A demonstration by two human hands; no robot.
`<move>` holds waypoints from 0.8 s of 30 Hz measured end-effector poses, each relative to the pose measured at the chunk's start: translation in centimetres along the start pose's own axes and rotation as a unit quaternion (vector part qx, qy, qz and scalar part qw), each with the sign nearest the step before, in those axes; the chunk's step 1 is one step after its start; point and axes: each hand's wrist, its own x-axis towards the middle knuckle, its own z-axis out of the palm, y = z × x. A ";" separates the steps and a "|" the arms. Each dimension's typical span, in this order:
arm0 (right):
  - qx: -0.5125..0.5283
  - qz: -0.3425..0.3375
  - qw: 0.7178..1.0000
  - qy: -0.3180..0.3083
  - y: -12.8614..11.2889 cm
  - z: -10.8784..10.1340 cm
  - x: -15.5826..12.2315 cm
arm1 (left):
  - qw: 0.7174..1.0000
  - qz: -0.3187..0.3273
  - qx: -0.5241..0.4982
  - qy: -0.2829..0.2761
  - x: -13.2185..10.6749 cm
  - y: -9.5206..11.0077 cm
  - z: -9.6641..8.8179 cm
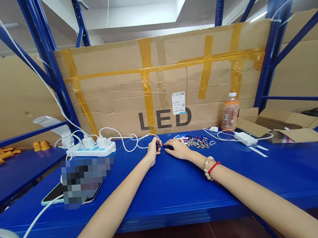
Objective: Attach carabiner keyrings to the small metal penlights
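Left hand (pixel 151 151) clasped a small dark object (pixel 157 146) near the blue worktop (pixel 175 191)'s back edge; right hand (pixel 179 149) lay splayed, best kept light beside the heaped silvery-and-blue trinkets (pixel 200 142)!

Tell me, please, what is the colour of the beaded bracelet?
The beaded bracelet is pale beige, best seen in the head view.

I count one bottle (pixel 229 115), one open box (pixel 305 134) right of it, two hands (pixel 178 149) plus one power strip (pixel 94 152) left of it.
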 end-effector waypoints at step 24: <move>0.003 0.000 1.000 0.021 -1.3 -1.1 -0.3 | 0.995 0.033 0.094 -0.012 -0.2 -0.4 0.3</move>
